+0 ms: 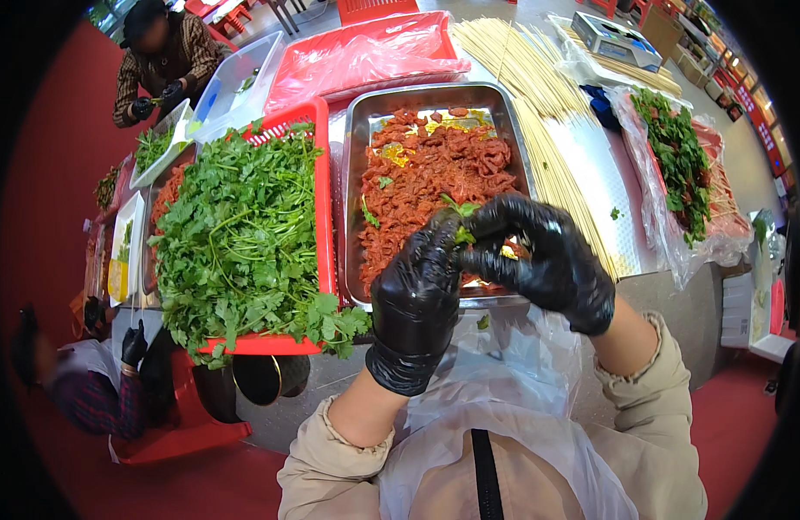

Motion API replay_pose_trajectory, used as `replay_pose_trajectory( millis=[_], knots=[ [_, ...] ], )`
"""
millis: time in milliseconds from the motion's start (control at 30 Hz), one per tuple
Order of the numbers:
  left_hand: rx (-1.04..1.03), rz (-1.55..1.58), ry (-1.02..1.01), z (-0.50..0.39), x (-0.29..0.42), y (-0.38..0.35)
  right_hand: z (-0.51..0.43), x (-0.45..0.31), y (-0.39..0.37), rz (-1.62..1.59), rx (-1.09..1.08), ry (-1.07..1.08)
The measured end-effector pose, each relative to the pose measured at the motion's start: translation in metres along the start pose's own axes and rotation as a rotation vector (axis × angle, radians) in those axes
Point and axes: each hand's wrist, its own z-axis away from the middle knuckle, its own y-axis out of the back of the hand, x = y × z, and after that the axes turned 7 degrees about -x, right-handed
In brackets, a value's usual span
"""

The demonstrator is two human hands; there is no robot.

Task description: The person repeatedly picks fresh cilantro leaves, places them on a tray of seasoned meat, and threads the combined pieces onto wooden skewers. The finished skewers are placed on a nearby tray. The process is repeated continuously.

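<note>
My left hand and my right hand, both in black gloves, meet over the near part of a steel tray of red marinated meat pieces. Between their fingertips is a small sprig of cilantro, its leaves poking out above and below. Whether a piece of meat is inside the sprig cannot be seen. Left of the tray, a red plastic basket is heaped with cilantro. Many thin wooden skewers lie along the tray's right side.
A plastic-lined red tray lies behind the meat, beside a clear bin. At right, another lined tray holds skewers topped with cilantro-wrapped pieces. Two gloved co-workers are at the left, one at the far corner, one nearer.
</note>
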Motion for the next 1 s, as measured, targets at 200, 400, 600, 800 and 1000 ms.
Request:
replay_pose_trajectory(
  millis=[200,400,600,800,1000],
  knots=[
    [-0.129,-0.095,-0.085,0.017,0.004,0.000,0.019,0.003,0.000,0.285,-0.068,0.086],
    [-0.149,-0.056,-0.147,0.036,0.002,-0.005,0.025,-0.002,0.002,0.129,-0.199,0.078],
    [-0.183,-0.063,-0.135,0.046,-0.002,-0.008,0.029,0.001,-0.006,0.104,-0.217,0.019],
    [-0.270,-0.097,-0.035,0.054,0.000,-0.005,0.028,0.004,-0.010,0.207,-0.254,0.118],
    [-0.259,-0.057,-0.009,0.048,0.001,0.002,0.028,0.005,-0.006,0.193,-0.291,0.112]
  ],
)
